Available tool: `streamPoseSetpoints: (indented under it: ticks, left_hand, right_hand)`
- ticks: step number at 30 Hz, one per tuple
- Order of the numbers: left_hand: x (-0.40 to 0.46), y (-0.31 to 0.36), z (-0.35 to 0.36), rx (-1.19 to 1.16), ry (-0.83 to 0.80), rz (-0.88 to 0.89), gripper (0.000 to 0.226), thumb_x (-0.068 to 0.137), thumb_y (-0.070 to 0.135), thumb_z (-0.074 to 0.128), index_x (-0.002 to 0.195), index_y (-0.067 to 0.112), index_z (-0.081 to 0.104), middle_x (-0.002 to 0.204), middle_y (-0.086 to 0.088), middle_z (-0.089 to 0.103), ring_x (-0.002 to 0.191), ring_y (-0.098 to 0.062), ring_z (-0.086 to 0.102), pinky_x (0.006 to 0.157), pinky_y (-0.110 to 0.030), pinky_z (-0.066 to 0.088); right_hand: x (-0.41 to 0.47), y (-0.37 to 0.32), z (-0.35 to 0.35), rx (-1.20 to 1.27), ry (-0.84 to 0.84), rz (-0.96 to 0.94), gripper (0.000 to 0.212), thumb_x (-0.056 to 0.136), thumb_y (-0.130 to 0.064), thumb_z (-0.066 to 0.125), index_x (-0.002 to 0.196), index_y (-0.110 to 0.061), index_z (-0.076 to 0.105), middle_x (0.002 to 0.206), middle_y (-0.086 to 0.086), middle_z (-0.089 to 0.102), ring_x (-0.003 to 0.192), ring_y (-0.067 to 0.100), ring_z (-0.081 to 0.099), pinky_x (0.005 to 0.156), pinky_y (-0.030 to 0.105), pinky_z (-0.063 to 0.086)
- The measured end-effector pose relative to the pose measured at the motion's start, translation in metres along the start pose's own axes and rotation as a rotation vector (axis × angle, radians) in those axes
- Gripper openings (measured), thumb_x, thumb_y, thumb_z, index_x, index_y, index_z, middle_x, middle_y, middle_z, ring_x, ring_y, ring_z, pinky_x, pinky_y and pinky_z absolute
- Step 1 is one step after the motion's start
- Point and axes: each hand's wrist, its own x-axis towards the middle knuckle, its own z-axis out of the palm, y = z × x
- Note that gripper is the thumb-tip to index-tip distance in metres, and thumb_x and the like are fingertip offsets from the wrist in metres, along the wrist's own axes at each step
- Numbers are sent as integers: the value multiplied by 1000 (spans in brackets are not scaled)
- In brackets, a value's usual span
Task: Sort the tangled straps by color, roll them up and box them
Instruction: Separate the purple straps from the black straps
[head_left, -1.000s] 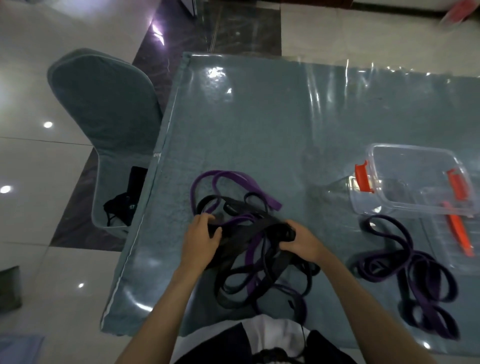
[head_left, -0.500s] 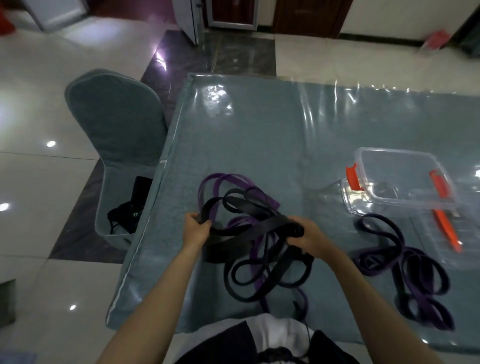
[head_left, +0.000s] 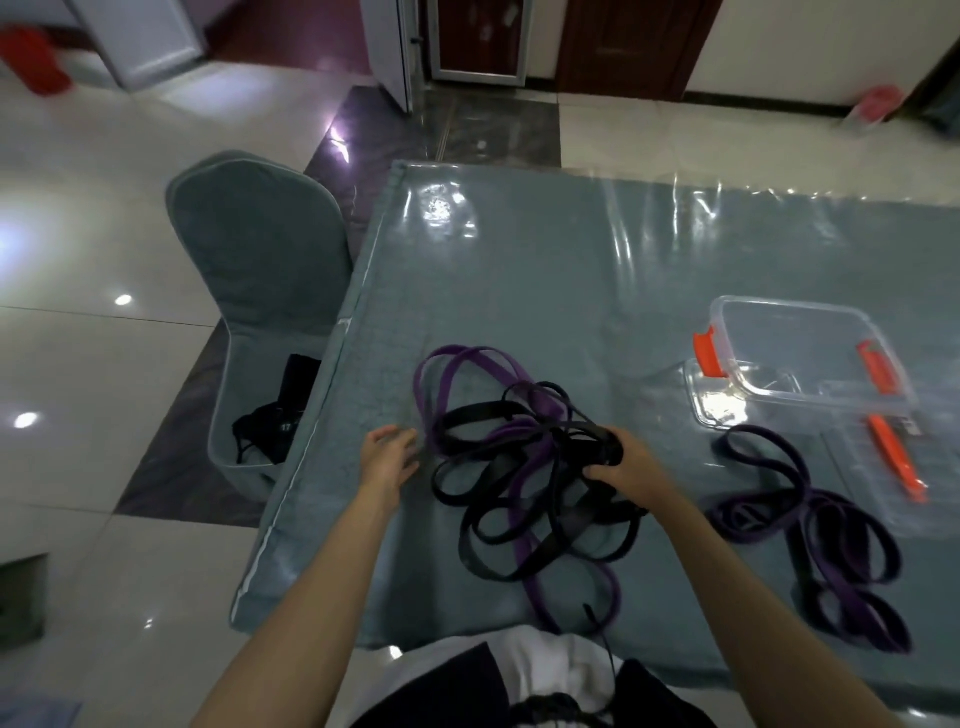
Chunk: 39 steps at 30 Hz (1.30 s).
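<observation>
A tangle of black straps (head_left: 498, 519) and purple straps (head_left: 457, 364) lies on the table in front of me. My right hand (head_left: 618, 467) grips a gathered bunch of black strap at the tangle's right side. My left hand (head_left: 387, 457) hovers just left of the tangle with fingers relaxed, holding nothing. A separate heap of purple straps (head_left: 810, 525) lies to the right. Behind it stands a clear plastic box (head_left: 810, 353) with orange clips, holding no straps.
The table (head_left: 571, 249) has a blue-grey cloth under shiny plastic. The box's clear lid (head_left: 883, 467) with an orange clip lies at the right edge. A covered chair (head_left: 260, 249) with a dark item on its seat stands left of the table.
My left hand has let go of the black strap and drawn away to the left. The right hand keeps its grip. The view has tilted up.
</observation>
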Motion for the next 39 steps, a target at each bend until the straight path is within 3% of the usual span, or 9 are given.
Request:
streamPoseSetpoints:
  ticks: [6, 10, 14, 17, 20, 25, 29, 33, 39]
  left_hand:
    - [-6, 6, 19, 505, 127, 425, 18, 99, 0, 60, 109, 12, 68, 107, -9, 71, 99, -27, 68, 85, -34, 53]
    - [2, 15, 42, 811, -43, 369, 27, 100, 11, 67, 125, 2, 66, 117, -13, 70, 110, -28, 66, 89, -31, 48]
    - [10, 12, 49, 980, -76, 299, 13, 96, 17, 71, 96, 4, 70, 95, -13, 70, 95, -31, 70, 78, -35, 52]
    - [8, 13, 58, 1092, -42, 353, 10, 99, 15, 66, 102, 8, 72, 104, -9, 71, 97, -27, 67, 85, -38, 54]
    - [-6, 12, 68, 964, -42, 491, 8, 104, 15, 57, 103, 13, 65, 101, -3, 68, 95, -27, 66, 80, -35, 51]
    - [-49, -11, 96, 658, -341, 687, 8, 101, 12, 66, 108, 16, 66, 104, 5, 72, 101, -12, 68, 94, -31, 53]
    - [-70, -43, 107, 738, -676, 767, 14, 102, 22, 67, 116, 24, 64, 114, 25, 67, 112, 5, 64, 98, -18, 49]
    - [-59, -46, 100, 899, -923, 670, 34, 102, 41, 66, 133, 28, 62, 131, 17, 67, 122, 2, 62, 105, -24, 50]
    - [-19, -28, 79, 875, -450, 769, 19, 100, 16, 67, 119, 15, 70, 118, 1, 73, 111, -18, 67, 99, -44, 54]
  right_hand:
    - [2, -3, 0, -252, 25, -37, 87, 93, -25, 78, 164, -18, 30, 166, 16, 34, 153, 37, 32, 123, 54, 30]
    - [2, -3, 3, -205, 30, -52, 79, 93, -21, 77, 161, -17, 37, 157, 16, 44, 145, 38, 42, 119, 55, 37]
    - [4, 0, 1, -144, 103, -37, 66, 93, -18, 77, 153, -11, 49, 143, 17, 58, 134, 36, 55, 113, 46, 45]
    - [9, 1, -3, -132, 152, -53, 51, 93, -14, 76, 141, -6, 61, 133, 17, 66, 126, 35, 61, 108, 44, 47]
    - [14, -6, -6, -137, 248, -89, 45, 95, -14, 74, 138, -8, 62, 134, 18, 64, 129, 35, 58, 111, 44, 44]
    - [25, -44, -7, 67, 452, -413, 30, 104, -16, 64, 133, -11, 66, 130, 5, 66, 125, 17, 58, 107, 12, 36]
    - [45, -79, -8, 53, 147, -518, 28, 110, -29, 52, 131, -26, 70, 126, -18, 66, 118, 3, 60, 103, 19, 45]
    - [63, -75, 5, -490, -244, -583, 33, 107, -32, 60, 137, -21, 70, 151, -2, 57, 142, 13, 47, 114, 25, 27]
    - [65, -54, 7, -545, -10, -407, 37, 99, -15, 65, 136, -19, 67, 140, 8, 50, 131, 35, 46, 109, 46, 44]
